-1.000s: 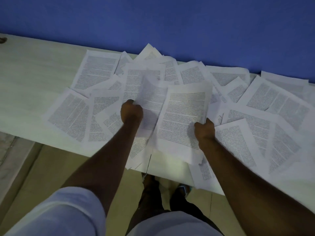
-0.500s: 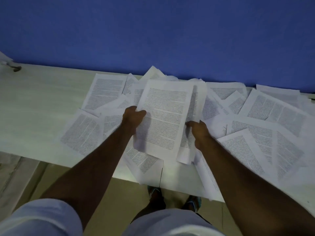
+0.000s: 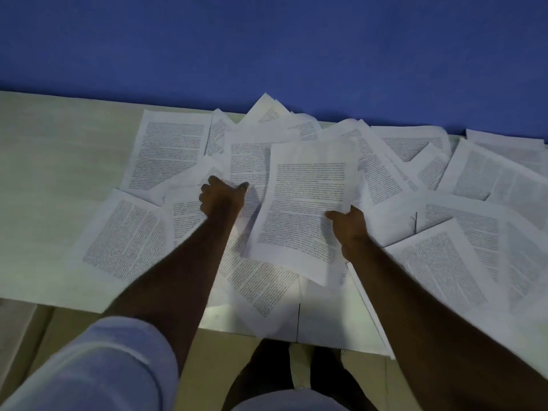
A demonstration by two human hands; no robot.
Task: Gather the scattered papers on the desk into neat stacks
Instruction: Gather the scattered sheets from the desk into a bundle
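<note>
Head view: right hand [image 3: 348, 225] pinches the lifted printed sheet [image 3: 305, 209], left hand [image 3: 222, 197] grips another printed page [image 3: 247, 161]; pulling may push sheets overhanging the desk [image 3: 59, 161] edge onto the floor.

Blue wall [image 3: 267, 40], seemingly tan floor [image 3: 219, 345]

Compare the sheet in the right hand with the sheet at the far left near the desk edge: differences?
The held sheet is gripped by the right hand and overlaps other papers; the far-left sheet lies flat on the desk, untouched. The held one sits nearly upright, the other skewed. Both are white printed pages.
</note>
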